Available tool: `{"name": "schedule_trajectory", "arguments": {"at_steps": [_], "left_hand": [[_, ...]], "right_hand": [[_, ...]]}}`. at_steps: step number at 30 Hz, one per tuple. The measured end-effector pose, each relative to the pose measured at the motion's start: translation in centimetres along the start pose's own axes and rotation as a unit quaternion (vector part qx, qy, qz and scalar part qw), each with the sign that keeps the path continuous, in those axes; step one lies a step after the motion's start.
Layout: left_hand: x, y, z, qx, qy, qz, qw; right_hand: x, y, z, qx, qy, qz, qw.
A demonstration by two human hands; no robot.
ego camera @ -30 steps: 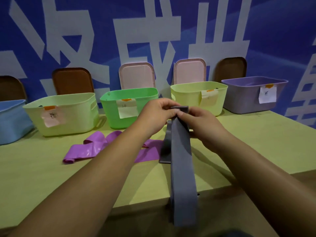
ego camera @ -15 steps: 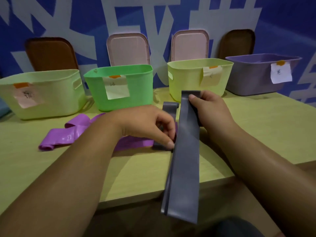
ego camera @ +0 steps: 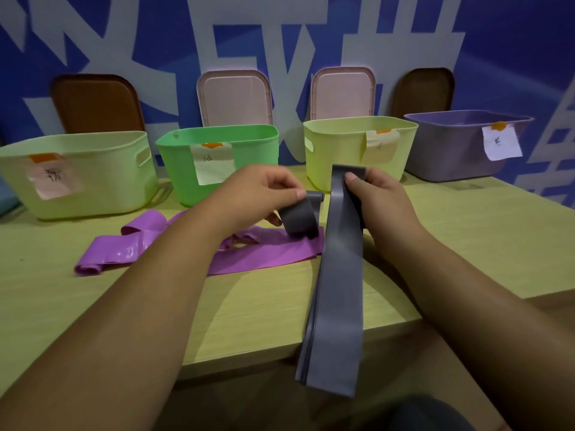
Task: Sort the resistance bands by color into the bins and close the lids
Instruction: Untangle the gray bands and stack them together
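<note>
I'm mid-fold over the table's [ego camera: 466,244] front edge: left hand [ego camera: 258,194] pinches the grey band [ego camera: 337,275], right hand [ego camera: 376,200] grips its top; binning should follow.

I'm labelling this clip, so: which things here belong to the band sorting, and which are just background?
Job: grey band, pinched by left hand and right hand; purple band; pale green bin, green bin, yellow-green bin, purple bin; four lids leaning behind.
Background: table, blue banner wall.
</note>
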State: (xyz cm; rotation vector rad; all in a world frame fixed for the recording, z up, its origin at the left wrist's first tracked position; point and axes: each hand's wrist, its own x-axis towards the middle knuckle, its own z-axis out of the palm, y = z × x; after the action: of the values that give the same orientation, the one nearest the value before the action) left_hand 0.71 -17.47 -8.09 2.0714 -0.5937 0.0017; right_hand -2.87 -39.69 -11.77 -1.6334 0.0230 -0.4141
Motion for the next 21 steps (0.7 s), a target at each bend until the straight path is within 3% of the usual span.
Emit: {"name": "schedule_trajectory", "arguments": {"at_steps": [2, 6, 11, 21], "left_hand": [[0.2, 0.0, -0.4, -0.086, 0.032, -0.024, 0.995], [0.1, -0.2, -0.8, -0.198, 0.023, -0.061, 0.978], [0.0, -0.1, -0.5, -0.260, 0.013, -0.100, 0.960], [0.2, -0.4, -0.3, -0.334, -0.009, -0.148, 0.931]], "right_hand": [[-0.3, -0.2, 0.0, 0.012, -0.017, -0.003, 1.000], [-1.0, -0.7, 0.0, 0.032, -0.057, -0.007, 0.998], [-1.7, -1.0, 0.1, 0.046, -0.101, -0.029, 0.993], [-1.9, -1.0, 0.0, -0.006, -0.100, -0.088, 0.991]]}}
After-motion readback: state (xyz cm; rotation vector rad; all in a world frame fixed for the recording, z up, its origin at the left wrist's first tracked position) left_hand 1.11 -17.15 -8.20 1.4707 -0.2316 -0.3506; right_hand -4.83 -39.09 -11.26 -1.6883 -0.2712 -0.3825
